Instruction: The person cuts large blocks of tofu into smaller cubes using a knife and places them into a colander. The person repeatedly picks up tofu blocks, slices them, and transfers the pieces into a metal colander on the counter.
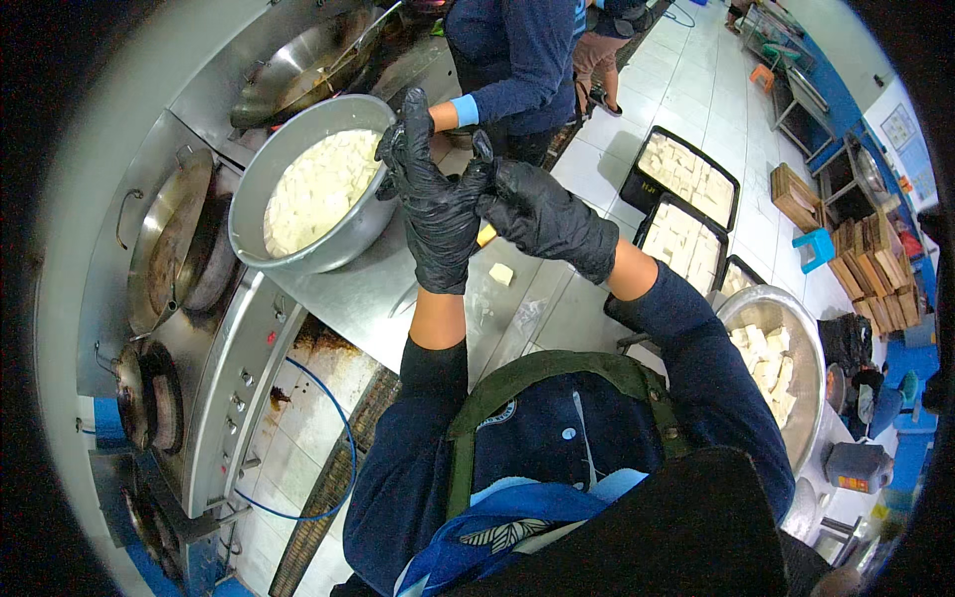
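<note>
Both my hands wear thin, wrinkled black gloves. My left hand (pixel 436 209) is raised above the steel table, fingers apart and nothing in it. Against its thumb side, my right hand (pixel 552 220) is curled, gripping the black glove there; its fingertips are partly hidden. Just left of my hands, a large grey metal bowl (pixel 321 257) holds many pale cubes, apparently tofu (pixel 324 190), in cloudy liquid. One loose pale cube (pixel 501 274) lies on the wet steel table (pixel 448 328) below my hands. Part of a small yellow object (pixel 486 236) shows between them.
Woks (pixel 171 239) sit on a steel gas range (pixel 224 403) at left. A co-worker's sleeve (pixel 515 97) reaches behind the bowl. At right are black trays (pixel 683 179) of white blocks and a metal basin (pixel 802 328) with more pieces. A blue hose (pixel 339 418) curves below the range.
</note>
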`<state>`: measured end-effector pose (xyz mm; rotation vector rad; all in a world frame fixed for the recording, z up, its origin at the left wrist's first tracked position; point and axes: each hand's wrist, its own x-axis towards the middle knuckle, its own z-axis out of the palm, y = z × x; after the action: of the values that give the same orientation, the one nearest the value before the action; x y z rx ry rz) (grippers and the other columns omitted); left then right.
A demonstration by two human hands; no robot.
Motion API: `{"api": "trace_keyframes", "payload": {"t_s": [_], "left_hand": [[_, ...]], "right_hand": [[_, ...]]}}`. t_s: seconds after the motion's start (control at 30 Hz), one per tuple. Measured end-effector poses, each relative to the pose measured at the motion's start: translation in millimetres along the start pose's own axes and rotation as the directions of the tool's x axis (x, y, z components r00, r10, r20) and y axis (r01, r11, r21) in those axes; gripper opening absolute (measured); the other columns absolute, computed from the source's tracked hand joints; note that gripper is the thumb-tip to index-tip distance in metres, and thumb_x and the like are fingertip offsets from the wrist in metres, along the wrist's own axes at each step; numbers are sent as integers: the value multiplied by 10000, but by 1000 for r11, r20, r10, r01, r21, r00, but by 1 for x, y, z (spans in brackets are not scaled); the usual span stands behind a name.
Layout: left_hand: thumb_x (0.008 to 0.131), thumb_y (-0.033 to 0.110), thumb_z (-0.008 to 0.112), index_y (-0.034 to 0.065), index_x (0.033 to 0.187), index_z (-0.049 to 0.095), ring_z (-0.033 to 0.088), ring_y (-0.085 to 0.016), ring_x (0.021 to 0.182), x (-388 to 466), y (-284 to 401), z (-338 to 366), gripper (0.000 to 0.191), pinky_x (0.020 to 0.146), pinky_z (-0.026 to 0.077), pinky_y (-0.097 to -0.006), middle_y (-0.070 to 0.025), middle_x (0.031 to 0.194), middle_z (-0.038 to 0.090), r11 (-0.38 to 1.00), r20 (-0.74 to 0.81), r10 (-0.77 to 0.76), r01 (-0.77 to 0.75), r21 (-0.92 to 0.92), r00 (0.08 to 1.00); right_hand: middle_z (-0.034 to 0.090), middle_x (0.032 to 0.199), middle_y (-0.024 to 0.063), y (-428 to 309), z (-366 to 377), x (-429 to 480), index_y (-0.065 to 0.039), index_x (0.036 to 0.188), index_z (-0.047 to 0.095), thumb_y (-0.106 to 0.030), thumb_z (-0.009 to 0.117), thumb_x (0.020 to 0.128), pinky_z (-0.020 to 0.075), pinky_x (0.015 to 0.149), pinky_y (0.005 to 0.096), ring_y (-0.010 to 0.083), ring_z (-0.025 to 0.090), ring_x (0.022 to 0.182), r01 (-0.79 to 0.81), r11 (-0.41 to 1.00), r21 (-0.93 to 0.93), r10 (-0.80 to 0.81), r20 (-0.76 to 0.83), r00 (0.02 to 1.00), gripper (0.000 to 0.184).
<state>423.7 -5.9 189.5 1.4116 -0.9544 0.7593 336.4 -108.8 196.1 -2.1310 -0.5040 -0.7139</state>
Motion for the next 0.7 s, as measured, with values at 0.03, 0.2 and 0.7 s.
{"api": "trace_keyframes", "payload": {"t_s": [0.03, 0.2, 0.7], "left_hand": [[661, 114, 729, 57, 1335, 315, 404, -337, 1177, 1, -1, 1, 792, 993, 308, -431, -153, 1331, 399, 998, -13, 31, -30, 55, 999], [754, 84, 660, 42, 1316, 340, 387, -320, 1210, -1, 2, 2, 649, 1011, 302, -410, -166, 1330, 396, 998, 29, -60, 61, -33, 998], [699, 180, 682, 165, 1102, 605, 541, -252, 962, -55, 35, 5, 410, 831, 436, -381, -76, 1022, 598, 987, 461, 131, -161, 27, 878]], "right_hand": [[562, 818, 172, 1, 0, 0, -17, 953, 536, -197, 526, 837, 449, 688, 400, 356, 543, 751, -49, 999, 18, 49, 34, 998, 214], [579, 837, 178, 3, 0, 6, -32, 915, 548, -231, 546, 798, 458, 678, 444, 378, 554, 750, 80, 954, -290, -51, 105, 993, 230], [378, 1344, 144, 30, -15, 1, -122, 1385, 253, -659, 314, 820, 237, 1022, 581, 365, 398, 1190, 115, -442, 890, 127, -65, 990, 781]]}}
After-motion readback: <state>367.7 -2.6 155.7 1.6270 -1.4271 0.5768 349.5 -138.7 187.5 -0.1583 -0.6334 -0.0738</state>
